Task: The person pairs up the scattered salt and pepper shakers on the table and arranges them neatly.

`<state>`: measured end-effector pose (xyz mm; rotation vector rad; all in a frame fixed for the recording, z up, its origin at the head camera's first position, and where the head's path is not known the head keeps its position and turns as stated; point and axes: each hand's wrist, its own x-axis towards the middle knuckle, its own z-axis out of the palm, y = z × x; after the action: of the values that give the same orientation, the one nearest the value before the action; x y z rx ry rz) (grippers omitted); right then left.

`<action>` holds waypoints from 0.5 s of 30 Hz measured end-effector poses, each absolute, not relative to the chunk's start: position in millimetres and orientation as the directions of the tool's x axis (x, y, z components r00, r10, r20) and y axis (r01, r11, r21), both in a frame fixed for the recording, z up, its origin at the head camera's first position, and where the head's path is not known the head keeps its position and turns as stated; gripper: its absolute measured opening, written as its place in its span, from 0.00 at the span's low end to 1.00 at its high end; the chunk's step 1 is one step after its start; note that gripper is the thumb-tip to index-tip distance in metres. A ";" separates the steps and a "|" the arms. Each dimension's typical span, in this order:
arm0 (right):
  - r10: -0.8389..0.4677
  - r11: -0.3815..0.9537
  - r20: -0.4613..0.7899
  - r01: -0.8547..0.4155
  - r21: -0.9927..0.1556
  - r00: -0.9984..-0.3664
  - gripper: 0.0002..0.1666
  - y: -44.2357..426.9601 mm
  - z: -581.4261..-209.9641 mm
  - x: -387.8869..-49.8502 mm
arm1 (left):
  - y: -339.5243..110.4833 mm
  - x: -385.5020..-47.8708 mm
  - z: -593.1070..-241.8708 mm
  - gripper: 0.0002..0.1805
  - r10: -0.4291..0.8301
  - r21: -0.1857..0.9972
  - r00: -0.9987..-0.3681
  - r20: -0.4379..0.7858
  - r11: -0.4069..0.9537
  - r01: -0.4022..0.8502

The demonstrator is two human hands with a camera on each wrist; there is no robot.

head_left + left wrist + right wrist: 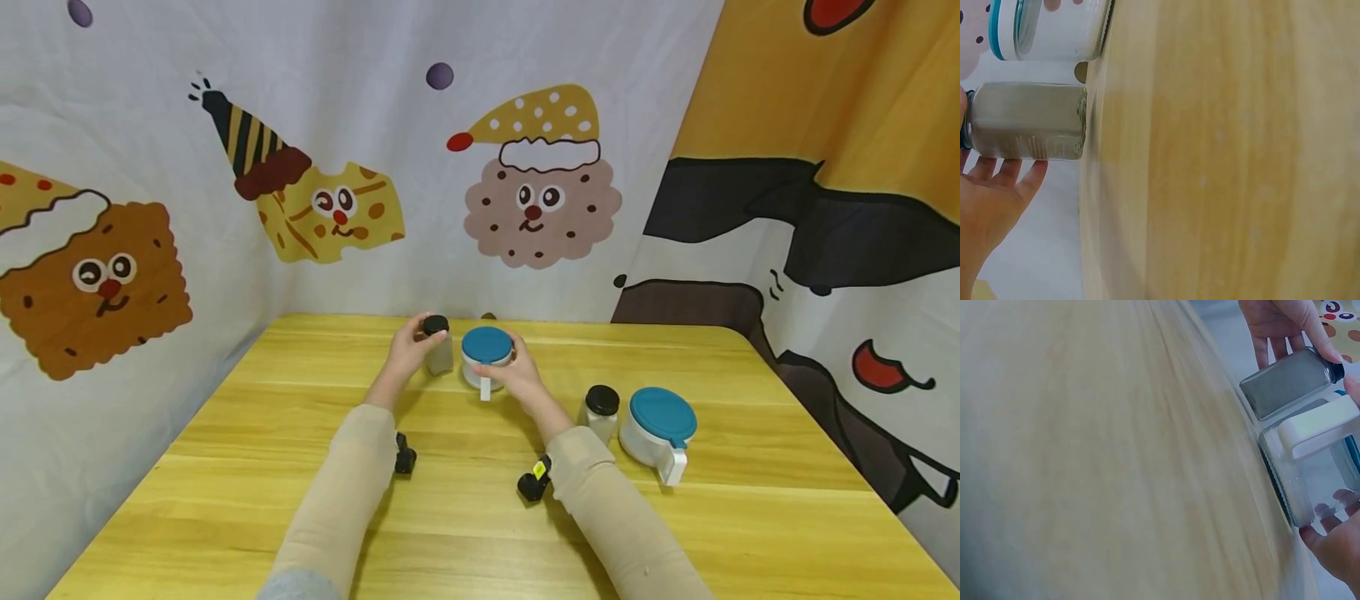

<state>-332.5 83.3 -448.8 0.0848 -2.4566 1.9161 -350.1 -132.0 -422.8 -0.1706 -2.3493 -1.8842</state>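
Observation:
At the far side of the table my left hand (403, 354) grips a small clear square jar (440, 358) with a black lid, thumb near the lid. In the left wrist view that jar (1029, 119) has fingers (1029, 181) along its side. Just to the right, my right hand (522, 375) holds a round clear canister with a blue lid (487, 343) and a white handle (485, 388). The right wrist view shows fingers (1329, 522) round the canister's glass wall, its white handle (1319, 425) facing the camera. Jar and canister stand close together, upright.
Nearer on the right, a second black-lidded jar (602, 411) stands beside a larger blue-lidded canister (660, 421) with a white handle. They are by my right forearm. A curtain with cartoon prints (420, 283) hangs behind the wooden table (465, 517).

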 end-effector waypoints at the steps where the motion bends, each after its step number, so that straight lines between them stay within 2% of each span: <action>1: -0.030 0.243 0.053 -0.058 -0.968 -0.998 0.59 83.6 -448.7 -332.4 | -131.9 -349.6 -422.1 0.28 0.014 0.961 -0.985 0.171 0.216 0.170; 15: -0.018 0.250 0.053 -0.056 -0.967 -0.998 0.59 83.4 -444.2 -328.3 | -132.1 -344.0 -414.9 0.27 0.052 0.955 -0.979 0.200 0.213 0.206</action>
<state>-328.3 83.4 -444.2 0.0725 -2.4590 1.9035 -344.0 -132.1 -414.9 -0.2507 -2.3472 -1.8794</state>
